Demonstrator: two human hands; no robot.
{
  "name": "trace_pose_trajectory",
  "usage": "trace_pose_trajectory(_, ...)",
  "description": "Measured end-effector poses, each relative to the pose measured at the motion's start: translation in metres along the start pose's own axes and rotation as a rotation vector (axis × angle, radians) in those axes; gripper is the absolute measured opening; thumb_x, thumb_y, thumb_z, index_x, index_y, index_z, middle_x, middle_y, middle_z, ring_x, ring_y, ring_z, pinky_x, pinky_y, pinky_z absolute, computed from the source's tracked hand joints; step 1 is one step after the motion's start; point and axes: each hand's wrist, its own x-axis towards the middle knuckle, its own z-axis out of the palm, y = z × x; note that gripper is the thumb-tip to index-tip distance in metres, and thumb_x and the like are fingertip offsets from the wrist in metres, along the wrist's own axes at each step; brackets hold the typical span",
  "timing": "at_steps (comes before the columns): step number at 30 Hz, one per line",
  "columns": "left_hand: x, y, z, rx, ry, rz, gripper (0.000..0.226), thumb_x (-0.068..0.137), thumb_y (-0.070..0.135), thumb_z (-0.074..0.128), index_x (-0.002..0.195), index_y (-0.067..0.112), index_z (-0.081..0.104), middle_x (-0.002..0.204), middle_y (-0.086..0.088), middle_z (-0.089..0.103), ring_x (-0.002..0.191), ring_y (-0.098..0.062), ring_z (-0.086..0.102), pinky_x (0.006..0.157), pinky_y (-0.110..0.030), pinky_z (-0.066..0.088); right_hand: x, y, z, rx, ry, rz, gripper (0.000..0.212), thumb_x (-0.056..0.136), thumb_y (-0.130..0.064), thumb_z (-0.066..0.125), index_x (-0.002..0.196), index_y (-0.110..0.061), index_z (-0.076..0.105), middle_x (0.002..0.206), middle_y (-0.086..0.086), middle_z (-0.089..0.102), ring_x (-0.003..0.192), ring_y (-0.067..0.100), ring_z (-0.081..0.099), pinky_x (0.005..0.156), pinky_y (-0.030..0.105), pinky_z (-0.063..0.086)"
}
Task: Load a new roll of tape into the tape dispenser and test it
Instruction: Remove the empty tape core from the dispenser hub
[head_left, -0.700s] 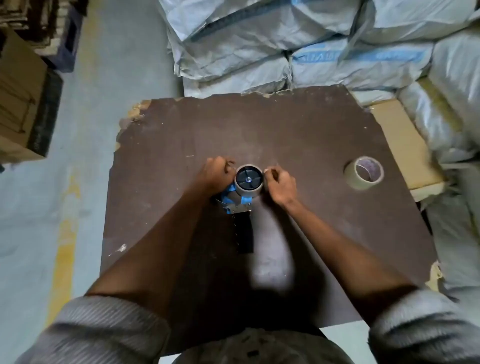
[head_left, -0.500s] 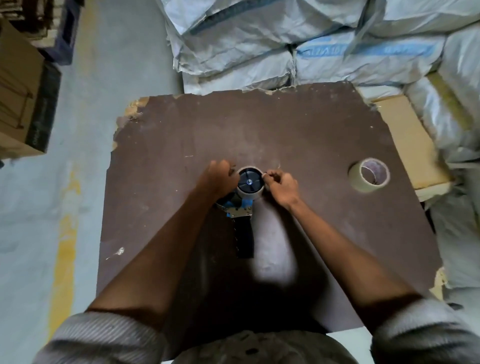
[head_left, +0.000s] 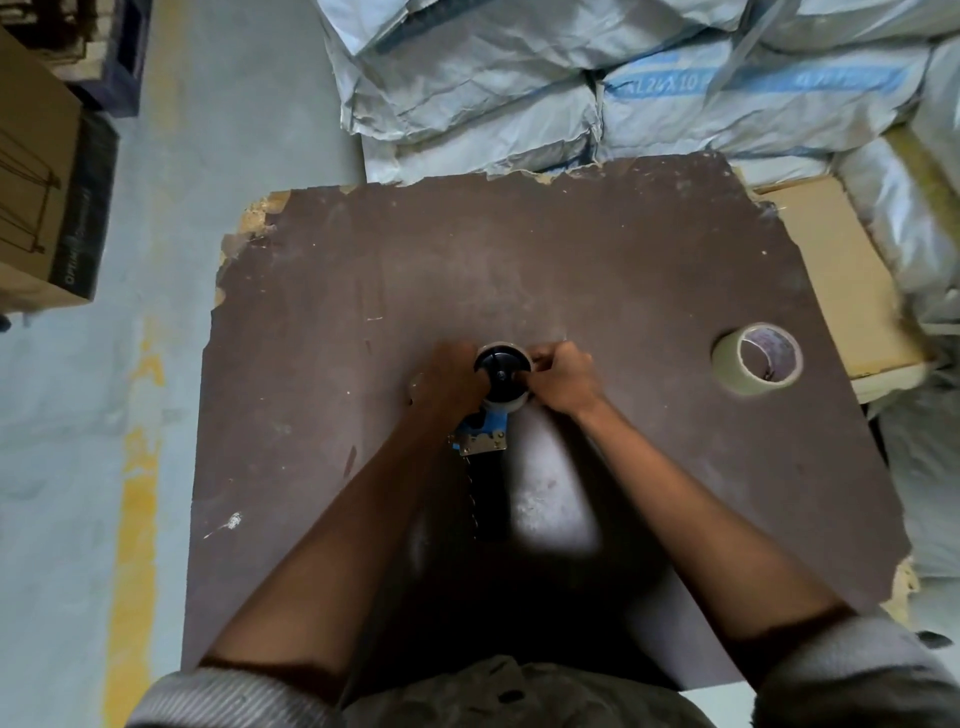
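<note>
Left hand: the left hand (head_left: 451, 383) is curled tight against the left side of the roll on the tape dispenser (head_left: 488, 415), fingers folded in and pressing on it.
Right hand: the right hand (head_left: 563, 378) is clenched on the right side of the same roll, fingertips pinched at its upper edge; whether they grip a tape end cannot be told.
Tape dispenser: lies on the brown surface (head_left: 322, 364) near its middle, black handle pointing toward the person, blue body and metal plate just below the roll.
Mounted roll: the pale tape roll (head_left: 503, 402) sits on the dispenser's black hub (head_left: 501, 366), between both hands.
Spare roll: a second roll of tape (head_left: 756, 365) lies flat on the surface, well apart to the right, near the edge.
Behind: stacked white sacks (head_left: 571, 88) touch the far edge of the surface.
</note>
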Motion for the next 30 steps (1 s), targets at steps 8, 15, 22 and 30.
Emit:
trace_pose_trajectory(8, -0.009, 0.003, 0.019, -0.123, 0.134, -0.076, 0.04, 0.067, 0.033, 0.047, 0.08, 0.001, 0.068, 0.079, -0.023, 0.066, 0.079, -0.039, 0.065, 0.066, -0.042, 0.055, -0.012, -0.003, 0.0, -0.037, 0.112, 0.021, 0.012, 0.073, -0.007, 0.066, 0.075, -0.006, 0.078, 0.069, 0.006, 0.074, 0.069, 0.018, 0.069, 0.052, 0.018, 0.047)
trace_pose_trajectory(15, -0.014, 0.004, 0.015, -0.212, 0.171, -0.072, 0.041, 0.057, 0.029, 0.053, 0.081, 0.011, 0.081, 0.063, -0.012, 0.073, 0.058, -0.021, 0.07, 0.059, -0.038, 0.06, -0.015, -0.001, -0.004, -0.034, 0.185, 0.063, 0.015, 0.067, -0.014, 0.068, 0.074, -0.004, 0.077, 0.069, 0.014, 0.074, 0.072, 0.024, 0.073, 0.064, 0.039, 0.059)
trace_pose_trajectory(22, -0.02, 0.01, 0.013, -0.328, 0.202, -0.156, 0.03, 0.066, 0.018, 0.066, 0.091, 0.013, 0.082, 0.07, -0.007, 0.076, 0.056, -0.011, 0.066, 0.059, -0.026, 0.059, -0.018, -0.007, -0.003, -0.036, 0.217, 0.07, 0.013, 0.064, -0.012, 0.067, 0.07, -0.008, 0.078, 0.055, 0.006, 0.065, 0.063, 0.021, 0.069, 0.054, 0.03, 0.05)
trace_pose_trajectory(30, -0.026, 0.014, 0.015, -0.31, 0.263, -0.108, 0.039, 0.062, 0.024, 0.058, 0.091, 0.015, 0.081, 0.075, -0.007, 0.077, 0.062, -0.018, 0.07, 0.061, -0.031, 0.061, -0.023, -0.009, -0.004, -0.037, 0.243, 0.037, 0.016, 0.063, -0.006, 0.066, 0.07, -0.012, 0.079, 0.056, 0.002, 0.068, 0.059, 0.021, 0.067, 0.054, 0.03, 0.055)
